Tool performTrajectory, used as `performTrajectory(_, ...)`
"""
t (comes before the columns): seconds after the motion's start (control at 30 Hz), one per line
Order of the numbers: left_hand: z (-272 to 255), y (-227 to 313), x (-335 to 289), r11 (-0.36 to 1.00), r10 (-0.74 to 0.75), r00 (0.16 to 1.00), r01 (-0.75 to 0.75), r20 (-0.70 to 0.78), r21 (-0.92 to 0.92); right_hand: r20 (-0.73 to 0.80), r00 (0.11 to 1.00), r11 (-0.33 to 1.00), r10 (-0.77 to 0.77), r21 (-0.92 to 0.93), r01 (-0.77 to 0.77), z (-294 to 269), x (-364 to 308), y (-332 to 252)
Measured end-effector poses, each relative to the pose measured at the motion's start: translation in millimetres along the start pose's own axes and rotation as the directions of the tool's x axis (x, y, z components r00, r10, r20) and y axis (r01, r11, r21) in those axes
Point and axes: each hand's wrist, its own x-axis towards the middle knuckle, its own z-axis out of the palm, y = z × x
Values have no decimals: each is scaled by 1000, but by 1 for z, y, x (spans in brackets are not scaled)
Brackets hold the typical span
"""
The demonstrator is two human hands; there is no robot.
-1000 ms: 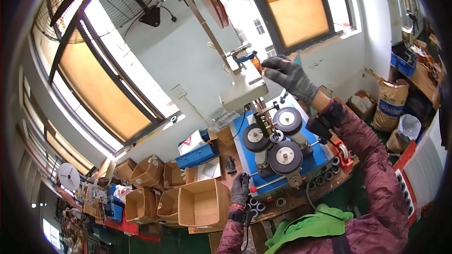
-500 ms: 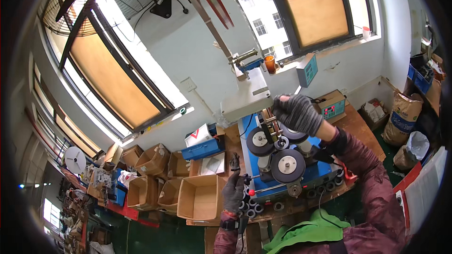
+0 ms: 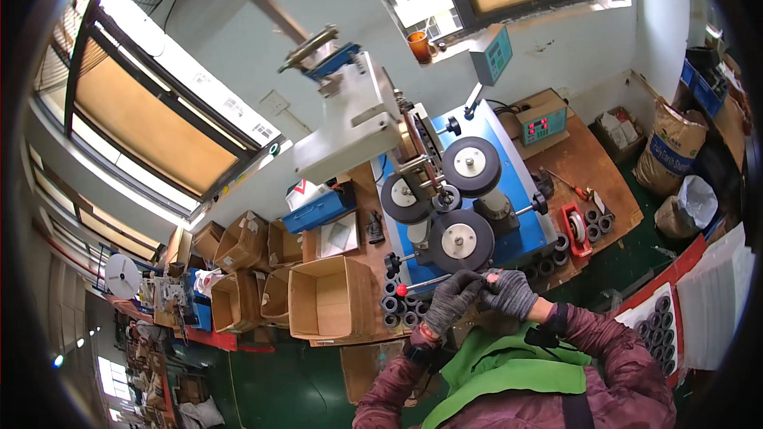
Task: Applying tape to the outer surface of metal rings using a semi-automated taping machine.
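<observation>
In front of the blue machine (image 3: pixel 515 232), both of my hands wear grey knit gloves and come together at the fingertips. My left hand (image 3: pixel 451 303) is closed, its fingers bent toward the right hand. Pinched fingers also close my right hand (image 3: pixel 509 295); whatever lies between the two hands is hidden. Just beyond them is the front black wheel (image 3: pixel 461 241), one of three on the machine, with a small dark ring (image 3: pixel 447 198) between the wheels. A red-knobbed lever (image 3: pixel 401 291) sticks out left of my left hand.
Several black rings (image 3: pixel 391 304) sit along the bench's front edge, and more rings (image 3: pixel 658 332) lie at right. An open cardboard box (image 3: pixel 330 302) stands at left. A grey machine arm (image 3: pixel 350 139) overhangs the back. A red tape dispenser (image 3: pixel 575 229) and a display box (image 3: pixel 543 125) stand at right.
My right hand has come down from the machine's upper part, and my left hand has moved right from beside the rings; they now meet at the front. The view has shifted.
</observation>
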Motion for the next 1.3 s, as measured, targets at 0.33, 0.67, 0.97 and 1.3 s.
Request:
performTrajectory(0.33,-17,27,64,834,537,681,-337,-498,438,-9,998,961,69,268,-64,-13,-13,48)
performTrajectory(0.67,-13,19,85,860,452,716,-193,-532,472,71,997,979,32,198,-46,-10,-15,91)
performTrajectory(0.97,-19,23,105,899,400,717,-187,-570,396,141,989,969,-36,245,1,-41,13,91)
performTrajectory(1.3,-3,36,90,947,284,740,-119,-610,297,76,993,944,-90,324,61,-58,55,96)
